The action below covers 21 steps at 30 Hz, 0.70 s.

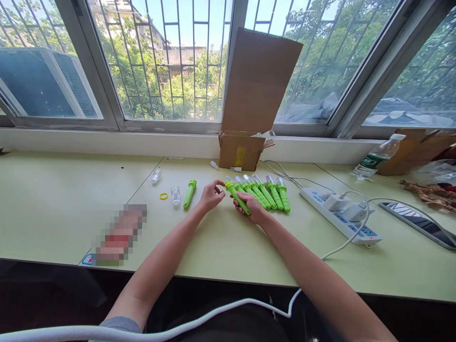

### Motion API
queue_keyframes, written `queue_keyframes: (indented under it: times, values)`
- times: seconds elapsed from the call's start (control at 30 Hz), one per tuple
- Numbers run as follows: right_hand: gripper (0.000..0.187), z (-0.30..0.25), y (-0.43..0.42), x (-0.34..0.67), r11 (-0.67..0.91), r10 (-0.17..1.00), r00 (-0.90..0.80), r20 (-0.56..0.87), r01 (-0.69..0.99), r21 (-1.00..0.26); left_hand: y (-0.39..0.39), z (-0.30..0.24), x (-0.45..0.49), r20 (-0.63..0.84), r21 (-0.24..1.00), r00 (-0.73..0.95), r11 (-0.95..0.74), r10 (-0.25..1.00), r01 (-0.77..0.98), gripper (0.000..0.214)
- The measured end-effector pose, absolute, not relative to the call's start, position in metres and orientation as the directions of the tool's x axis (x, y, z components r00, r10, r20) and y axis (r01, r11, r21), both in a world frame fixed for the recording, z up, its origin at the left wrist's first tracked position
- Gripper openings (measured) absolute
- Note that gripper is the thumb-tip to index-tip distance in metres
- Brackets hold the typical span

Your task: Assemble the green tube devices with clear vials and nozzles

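Observation:
My right hand (251, 207) is wrapped around a green plastic flashlight-like handle (238, 198), its wide head tilted up toward the left. A yellow edge shows at that head. My left hand (211, 195) is beside the head, thumb and index finger curved and apart, the index fingertip at or close to its rim. Right of the held piece, several green handles with clear caps (273, 194) lie in a row, partly behind my right hand. Left of my hands lie a green handle without a clear cap (190, 194), a clear plastic cap (175, 195) and a yellow ring (163, 195).
Another clear cap (156, 175) lies farther left. An open cardboard box (239, 151) stands against the window ledge, small clear pieces (214, 165) before it. Rightward are a power strip (342, 216) with cables, a phone (420, 223) and a water bottle (379, 157). A white cable (199, 320) crosses my lap.

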State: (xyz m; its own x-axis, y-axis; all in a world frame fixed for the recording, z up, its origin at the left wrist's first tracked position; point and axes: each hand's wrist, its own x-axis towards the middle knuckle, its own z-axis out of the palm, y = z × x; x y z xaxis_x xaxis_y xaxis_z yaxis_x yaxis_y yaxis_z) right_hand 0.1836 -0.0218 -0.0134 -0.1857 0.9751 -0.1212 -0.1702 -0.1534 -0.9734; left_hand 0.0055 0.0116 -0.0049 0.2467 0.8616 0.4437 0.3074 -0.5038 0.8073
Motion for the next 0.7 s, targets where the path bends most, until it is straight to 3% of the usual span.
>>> queue_keyframes:
  times: [0.7]
  values:
    - [0.028, -0.0171, -0.0219, 0.1837, -0.012, 0.996, -0.086, -0.006, -0.065, -0.998, 0.0124, -0.0078, 0.0055, 0.433, 0.814, 0.256, -0.497, 0.864, 0.3, 0.026]
